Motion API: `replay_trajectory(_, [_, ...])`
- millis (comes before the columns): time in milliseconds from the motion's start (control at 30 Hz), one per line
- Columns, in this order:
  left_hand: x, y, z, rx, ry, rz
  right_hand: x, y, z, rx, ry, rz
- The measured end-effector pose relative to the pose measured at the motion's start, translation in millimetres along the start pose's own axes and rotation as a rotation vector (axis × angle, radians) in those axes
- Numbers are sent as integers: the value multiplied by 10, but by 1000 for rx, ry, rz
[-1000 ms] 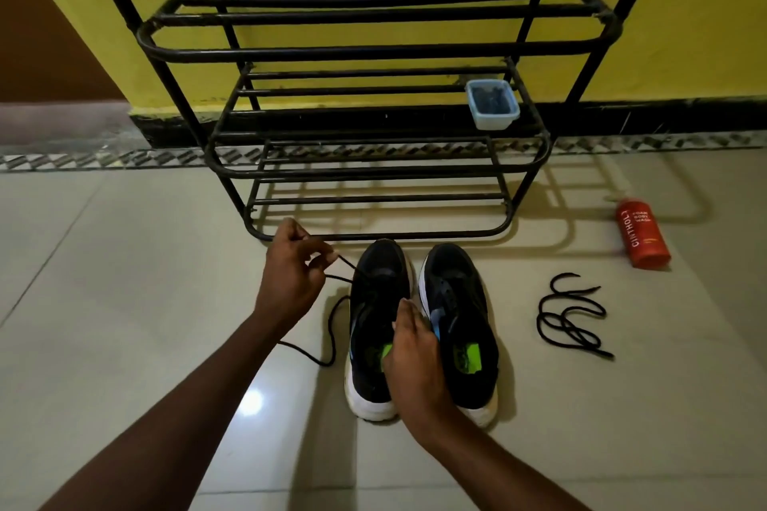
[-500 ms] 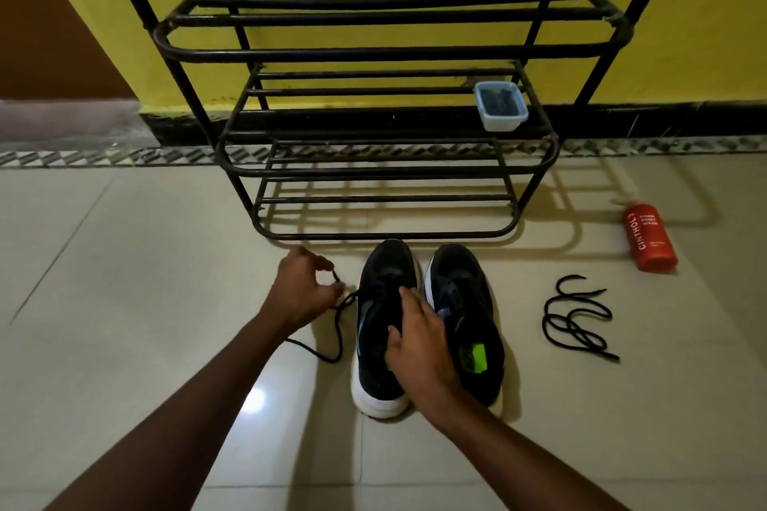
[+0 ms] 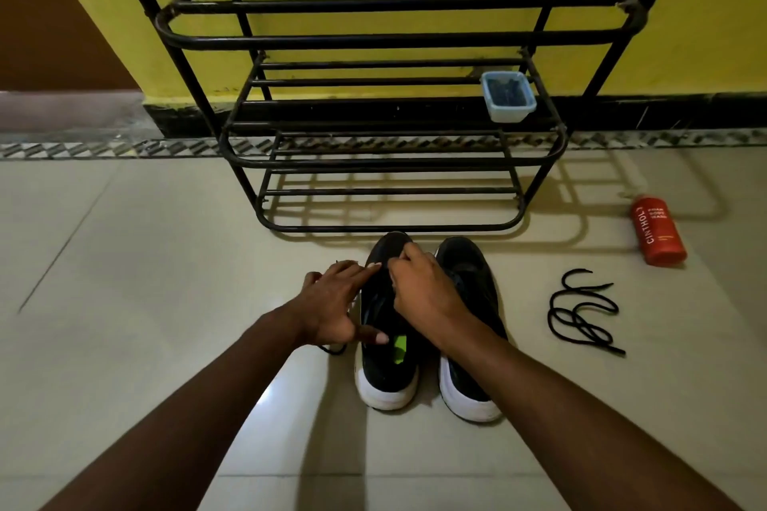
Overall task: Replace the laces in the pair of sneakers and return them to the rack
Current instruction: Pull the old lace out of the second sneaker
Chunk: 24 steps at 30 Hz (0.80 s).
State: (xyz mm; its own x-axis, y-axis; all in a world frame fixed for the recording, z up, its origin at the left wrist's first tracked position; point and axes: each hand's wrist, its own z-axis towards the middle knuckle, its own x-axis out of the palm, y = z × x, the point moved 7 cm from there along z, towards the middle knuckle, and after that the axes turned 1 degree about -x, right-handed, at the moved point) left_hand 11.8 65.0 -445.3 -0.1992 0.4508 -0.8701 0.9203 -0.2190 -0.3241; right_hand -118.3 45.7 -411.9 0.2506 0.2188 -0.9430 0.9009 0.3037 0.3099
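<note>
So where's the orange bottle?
The orange bottle lies on the floor at the right, beyond the loose black lace and right of the shoe rack.

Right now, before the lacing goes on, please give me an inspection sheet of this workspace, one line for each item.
Surface: pale tiled floor, glossy.
Job's things: two black sneakers side by side before the black rack; loose black lace coiled at their right.
Clutter: red bottle lying on floor; blue tub on middle shelf.
Grippers: left hand and right hand both on left sneaker; grips hidden.
Cables: nothing seen.
Surroundings: yellow wall, dark skirting.
</note>
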Motion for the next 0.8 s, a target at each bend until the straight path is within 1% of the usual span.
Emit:
replay_trajectory(67, [-2, -14, 15, -10, 23, 35, 20, -55, 25, 40, -76, 73])
replay_trajectory(100, [-9, -22, 22, -14, 33, 56, 12, -106, 20, 77, -141, 166])
replay_trajectory(167, [-16, -21, 27, -21, 39, 97, -9, -257, -15, 180, -266, 450])
replay_trajectory(233, [3, -15, 23, -28, 47, 111, -1, -394, -48, 252, -306, 722])
replay_trajectory(300, [19, -20, 26, -27, 56, 117, -50, -470, -36, 237, -289, 844])
replay_trajectory(333, [21, -24, 25, -28, 56, 124, -92, -477, -16, 206, -257, 839])
replay_trajectory(400, [18, -26, 30, -29, 50, 138, -160, -461, 33, 120, -184, 746])
replay_trajectory(500, [20, -30, 32, -25, 48, 134, -161, -365, 56, -26, -55, 531])
replay_trajectory(567, [28, -31, 29, -19, 50, 121, -64, -302, 42, -77, 48, 384])
replay_trajectory(600, [32, -32, 27, -19, 53, 116, -41, -286, 40, -72, 62, 346])
replay_trajectory(700, [40, -40, 22, -25, 66, 115, -64, -262, 40, -26, -10, 324])
replay_trajectory(800, [32, -58, 13, -24, 69, 124, -87, -226, 35, 22, -26, 266])
